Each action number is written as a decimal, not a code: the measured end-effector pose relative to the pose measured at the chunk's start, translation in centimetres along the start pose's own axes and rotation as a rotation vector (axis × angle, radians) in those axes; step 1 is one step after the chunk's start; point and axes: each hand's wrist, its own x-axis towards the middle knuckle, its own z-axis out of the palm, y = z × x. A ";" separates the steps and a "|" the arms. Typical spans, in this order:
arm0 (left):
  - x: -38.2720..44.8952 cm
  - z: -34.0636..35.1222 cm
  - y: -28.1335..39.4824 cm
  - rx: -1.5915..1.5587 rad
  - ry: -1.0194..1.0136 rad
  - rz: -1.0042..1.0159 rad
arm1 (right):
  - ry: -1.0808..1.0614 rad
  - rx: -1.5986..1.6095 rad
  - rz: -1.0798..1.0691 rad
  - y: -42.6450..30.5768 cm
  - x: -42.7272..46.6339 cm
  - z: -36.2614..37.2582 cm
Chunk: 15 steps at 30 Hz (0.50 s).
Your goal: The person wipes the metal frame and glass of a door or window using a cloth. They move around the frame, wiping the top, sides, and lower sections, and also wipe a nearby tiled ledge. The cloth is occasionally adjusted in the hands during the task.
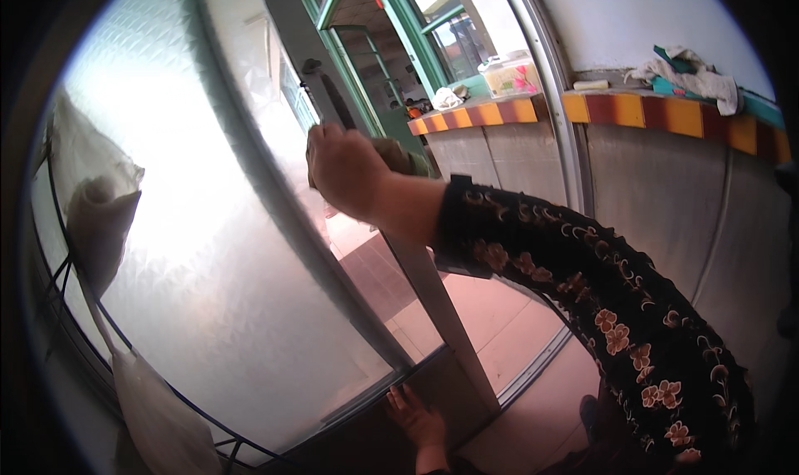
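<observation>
My right hand (352,172), in a black sleeve with a flower pattern, is curled around a bunched olive-green cloth (409,158). The hand is raised in front of the door's glass, near the upright frame (431,287); I cannot tell whether the cloth touches the glass. Much of the cloth is hidden behind the fingers. Lower down, my left hand (419,417) rests with fingers apart on the dark lower panel (356,434) of the door, just below the glass. Patterned frosted glass (268,325) fills the panel to the left. A door handle (311,66) sits above my right hand.
A white bag (156,406) and a rolled pale item (103,231) hang at left beside a dark metal rack (118,331). At right, a tiled ledge (668,116) holds cloths (699,72). A plastic box (509,78) stands on the far ledge. A metal track (530,369) crosses the floor.
</observation>
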 end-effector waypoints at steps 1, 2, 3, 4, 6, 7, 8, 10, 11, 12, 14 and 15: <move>-0.1 0.1 -0.1 0.003 0.002 -0.010 | 0.045 -0.014 0.031 0.3 1.5 -0.2; -0.2 0.2 -0.2 -0.001 -0.002 -0.013 | -0.001 0.028 0.036 0.6 3.3 -0.5; -0.2 0.3 -0.2 0.009 0.004 -0.009 | 0.014 0.084 0.057 1.0 4.9 -0.7; -0.2 0.3 -0.4 0.016 0.007 0.003 | 0.017 0.059 0.092 1.5 6.2 -1.1; -0.2 0.3 -0.7 0.026 0.008 0.013 | 0.050 0.095 0.161 2.0 7.8 -1.7; -0.2 0.4 -0.9 0.026 0.004 0.013 | 0.054 0.115 0.181 2.0 7.9 -1.9; -0.2 0.4 -0.9 0.024 -0.001 0.016 | 0.034 0.092 0.125 1.7 7.3 -1.9; -0.1 0.5 -0.9 0.012 0.010 0.027 | -0.001 0.055 0.027 0.9 5.1 -1.6; -0.1 0.5 -0.8 0.005 0.011 0.026 | 0.037 0.024 -0.014 0.0 3.3 -1.2; -0.1 0.5 -0.7 0.000 0.020 0.023 | 0.054 -0.035 -0.041 -0.8 1.9 -1.0; -0.2 0.5 -0.4 -0.016 0.030 0.010 | 0.050 -0.038 -0.084 -1.1 0.8 -0.2; -0.2 0.5 -0.2 -0.014 0.011 -0.004 | 0.056 0.009 -0.100 -0.9 0.9 0.0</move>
